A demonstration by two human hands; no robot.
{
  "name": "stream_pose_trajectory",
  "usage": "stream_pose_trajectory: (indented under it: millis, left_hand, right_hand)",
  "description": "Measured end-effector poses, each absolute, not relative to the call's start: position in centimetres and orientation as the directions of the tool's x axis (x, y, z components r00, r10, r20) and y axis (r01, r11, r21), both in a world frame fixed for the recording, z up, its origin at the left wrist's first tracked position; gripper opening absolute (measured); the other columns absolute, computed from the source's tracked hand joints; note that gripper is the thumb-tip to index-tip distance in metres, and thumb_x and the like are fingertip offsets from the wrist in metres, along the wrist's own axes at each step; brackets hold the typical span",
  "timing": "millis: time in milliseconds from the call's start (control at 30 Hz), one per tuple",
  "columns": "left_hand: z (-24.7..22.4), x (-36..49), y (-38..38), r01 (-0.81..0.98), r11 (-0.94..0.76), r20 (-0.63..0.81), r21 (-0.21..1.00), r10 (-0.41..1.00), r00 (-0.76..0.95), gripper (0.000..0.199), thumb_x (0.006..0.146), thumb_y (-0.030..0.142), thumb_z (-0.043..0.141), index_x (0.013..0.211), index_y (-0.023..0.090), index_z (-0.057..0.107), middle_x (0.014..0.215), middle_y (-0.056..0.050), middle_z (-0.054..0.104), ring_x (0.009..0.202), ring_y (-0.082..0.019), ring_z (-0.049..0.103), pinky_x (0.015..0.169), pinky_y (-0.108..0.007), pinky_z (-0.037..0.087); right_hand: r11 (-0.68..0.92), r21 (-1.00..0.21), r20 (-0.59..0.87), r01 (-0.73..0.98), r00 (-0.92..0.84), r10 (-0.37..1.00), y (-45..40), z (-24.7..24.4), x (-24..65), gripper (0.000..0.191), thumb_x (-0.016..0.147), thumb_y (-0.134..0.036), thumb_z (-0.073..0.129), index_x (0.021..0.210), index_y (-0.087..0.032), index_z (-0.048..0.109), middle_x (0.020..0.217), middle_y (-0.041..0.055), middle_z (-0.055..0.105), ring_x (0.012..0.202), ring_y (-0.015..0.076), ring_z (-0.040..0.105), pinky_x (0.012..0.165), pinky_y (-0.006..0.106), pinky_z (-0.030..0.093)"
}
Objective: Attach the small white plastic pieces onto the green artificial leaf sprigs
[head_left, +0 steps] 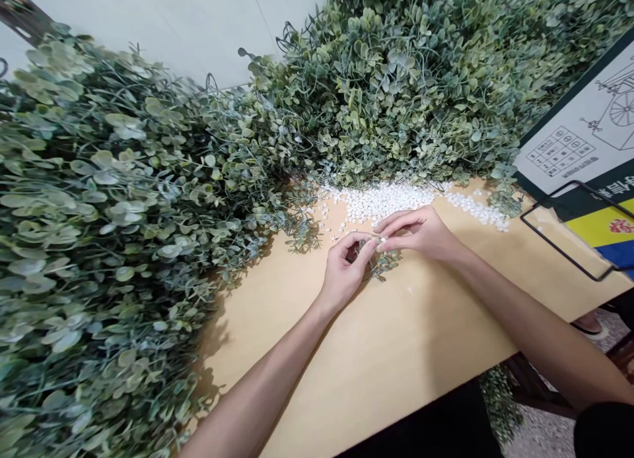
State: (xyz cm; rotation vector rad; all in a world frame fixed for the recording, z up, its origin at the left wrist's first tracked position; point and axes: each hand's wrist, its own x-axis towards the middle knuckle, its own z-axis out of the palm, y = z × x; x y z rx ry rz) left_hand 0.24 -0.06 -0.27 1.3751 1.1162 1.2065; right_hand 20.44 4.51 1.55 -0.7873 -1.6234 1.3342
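My left hand (343,268) is closed in a pinch on a small green artificial leaf sprig (384,264), whose leaves hang below my fingers just above the table. From the right, my right hand (422,233) meets it, thumb and fingertips closed on a tiny white piece (381,242) at the sprig's stem. The fingertips of both hands almost touch, so the exact contact is partly hidden. Just beyond my hands, many small white pieces (391,199) lie loose in a spread pile on the wooden table (376,352).
Heaped artificial foliage (119,200) covers the table's left side, and more foliage (396,88) lines the back. At the right edge stand a black wire frame (569,247) and a printed box (569,158). A foot (589,323) shows beneath the table at right.
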Motion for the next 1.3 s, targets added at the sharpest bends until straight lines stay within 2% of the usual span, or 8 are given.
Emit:
stream_pose_trajectory:
  millis: [200, 367, 500, 633, 867, 1100, 1300]
  left_hand:
    - [-0.47, 0.28, -0.04, 0.033, -0.1, 0.097, 0.994, 0.991, 0.089, 0.033, 0.092, 0.05, 0.075, 0.094, 0.017, 0.073, 0.077, -0.002, 0.066, 0.067, -0.014, 0.056, 0.064, -0.027, 0.045]
    - [-0.14, 0.46, -0.16, 0.038, -0.093, 0.091, 0.995, 0.994, 0.066, 0.033, 0.092, 0.049, 0.076, 0.093, 0.017, 0.073, 0.074, -0.001, 0.065, 0.066, -0.014, 0.056, 0.064, -0.027, 0.045]
    - [0.05, 0.58, -0.23, 0.026, -0.086, 0.084, 0.996, 0.995, 0.048, 0.033, 0.091, 0.05, 0.077, 0.092, 0.017, 0.072, 0.073, -0.001, 0.065, 0.066, -0.015, 0.058, 0.064, -0.028, 0.045]
    - [0.16, 0.62, -0.26, 0.03, -0.088, 0.087, 0.996, 0.995, 0.041, 0.034, 0.09, 0.051, 0.078, 0.091, 0.017, 0.073, 0.072, -0.001, 0.065, 0.066, -0.015, 0.058, 0.063, -0.028, 0.046]
    - [0.07, 0.66, -0.26, 0.045, -0.103, 0.102, 0.994, 0.994, 0.04, 0.034, 0.09, 0.051, 0.078, 0.091, 0.017, 0.073, 0.072, -0.001, 0.065, 0.065, -0.013, 0.056, 0.062, -0.027, 0.045]
    - [-0.01, 0.7, -0.29, 0.073, -0.119, 0.117, 0.99, 0.993, 0.035, 0.035, 0.089, 0.051, 0.078, 0.089, 0.017, 0.073, 0.072, -0.001, 0.065, 0.063, -0.012, 0.053, 0.061, -0.026, 0.042]
    - [0.08, 0.69, -0.31, 0.062, -0.108, 0.105, 0.992, 0.994, 0.041, 0.036, 0.089, 0.052, 0.078, 0.088, 0.016, 0.073, 0.071, -0.001, 0.066, 0.062, -0.012, 0.054, 0.06, -0.026, 0.042]
  right_hand:
    - [0.19, -0.982, 0.186, -0.02, -0.33, 0.925, 4.33, 1.43, 19.99, 0.031, 0.062, -0.038, 0.101, 0.082, -0.02, 0.086, 0.082, 0.0063, 0.08, 0.073, 0.0183, 0.07, 0.066, 0.031, 0.058]
    - [0.125, -0.992, 0.125, -0.025, -0.361, 0.924, 4.25, 1.47, 20.06, 0.033, 0.063, -0.037, 0.1, 0.088, -0.02, 0.087, 0.086, 0.0068, 0.082, 0.077, 0.0196, 0.073, 0.072, 0.033, 0.061]
    - [0.111, -0.994, 0.103, 0.0, -0.39, 0.915, 4.18, 1.72, 20.24, 0.029, 0.072, -0.038, 0.094, 0.093, -0.019, 0.087, 0.092, 0.007, 0.082, 0.082, 0.0197, 0.074, 0.077, 0.034, 0.062]
    - [0.159, -0.986, 0.165, -0.048, -0.395, 0.904, 4.25, 1.74, 20.27, 0.025, 0.077, -0.039, 0.091, 0.092, -0.02, 0.086, 0.092, 0.0062, 0.08, 0.083, 0.0183, 0.073, 0.079, 0.033, 0.061]
    - [0.063, -0.991, 0.098, -0.12, -0.309, 0.946, 4.11, 1.66, 20.1, 0.033, 0.06, -0.028, 0.101, 0.087, -0.019, 0.084, 0.086, 0.0039, 0.08, 0.08, 0.0165, 0.073, 0.081, 0.032, 0.062]
    - [0.011, -0.989, 0.057, -0.148, -0.307, 0.95, 4.14, 1.39, 20.08, 0.038, 0.049, -0.025, 0.104, 0.08, -0.018, 0.082, 0.081, 0.0027, 0.08, 0.075, 0.0168, 0.074, 0.079, 0.032, 0.065]
    - [0.008, -0.987, 0.06, -0.162, -0.316, 0.947, 4.19, 1.6, 20.07, 0.039, 0.046, -0.019, 0.105, 0.077, -0.018, 0.082, 0.078, 0.0017, 0.08, 0.072, 0.0143, 0.074, 0.075, 0.026, 0.064]
